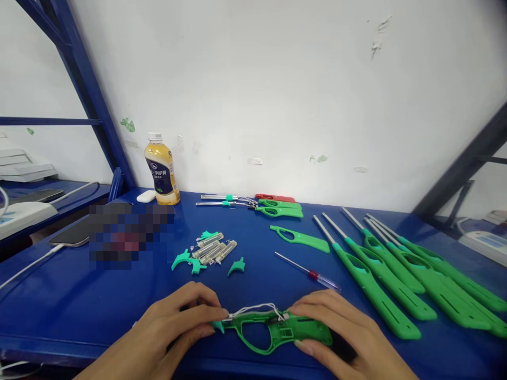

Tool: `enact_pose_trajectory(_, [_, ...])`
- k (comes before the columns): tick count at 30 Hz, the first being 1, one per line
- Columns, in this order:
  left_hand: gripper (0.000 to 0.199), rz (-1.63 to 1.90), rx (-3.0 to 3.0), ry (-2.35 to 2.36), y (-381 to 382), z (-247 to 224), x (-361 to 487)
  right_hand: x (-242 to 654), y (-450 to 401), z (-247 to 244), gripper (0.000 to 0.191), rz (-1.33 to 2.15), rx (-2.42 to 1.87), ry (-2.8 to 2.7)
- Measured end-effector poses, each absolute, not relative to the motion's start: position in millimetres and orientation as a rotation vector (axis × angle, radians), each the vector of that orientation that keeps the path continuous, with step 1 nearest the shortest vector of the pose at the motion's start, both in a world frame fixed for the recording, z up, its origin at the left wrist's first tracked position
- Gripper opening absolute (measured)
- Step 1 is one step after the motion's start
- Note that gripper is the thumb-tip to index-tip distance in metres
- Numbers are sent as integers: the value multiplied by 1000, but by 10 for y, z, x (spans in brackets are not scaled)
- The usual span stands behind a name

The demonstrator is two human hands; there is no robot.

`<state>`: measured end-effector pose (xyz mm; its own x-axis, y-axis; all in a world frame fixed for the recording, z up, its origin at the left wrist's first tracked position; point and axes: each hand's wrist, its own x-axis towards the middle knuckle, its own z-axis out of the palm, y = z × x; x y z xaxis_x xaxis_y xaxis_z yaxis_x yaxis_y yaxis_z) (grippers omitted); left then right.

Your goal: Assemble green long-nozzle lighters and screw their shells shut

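A green half shell of a long-neck lighter lies near the table's front edge, its inner side up. White wires arch over the finger loop. At its front end, my left hand pinches the lighter's metal rod, beside a small teal collar. Most of the rod is hidden under that hand. My right hand is closed around the shell's handle, with the fingertips at its upper edge and the thumb below. Behind lie teal triggers and several clear fuel tubes.
Several assembled green lighters lie at the right. A screwdriver and a green shell half lie mid-table. Farther back are wired metal rods, a red shell and a drink bottle. A phone is at the left.
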<state>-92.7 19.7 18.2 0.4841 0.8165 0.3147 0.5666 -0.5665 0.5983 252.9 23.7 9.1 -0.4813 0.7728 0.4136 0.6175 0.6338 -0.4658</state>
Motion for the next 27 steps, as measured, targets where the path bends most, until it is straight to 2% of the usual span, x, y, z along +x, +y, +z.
enact_pose_trajectory(7, [45,570,2355,1247,124,163,-991,2528,242,80,23,337,-1082,-2257])
enact_pose_trajectory(12, [46,608,2390,1259,95,135,-996,2539,234,102,22,331,-1089,-2252])
enact_pose_trajectory(23, [71,541,2545,1255,33,183,-948,2511,226,137,18,331,-1087,-2247])
enact_pose_trajectory(27, [66,576,2560,1257,48,86,-970,2515,208,143,15,302,-1060,-2223])
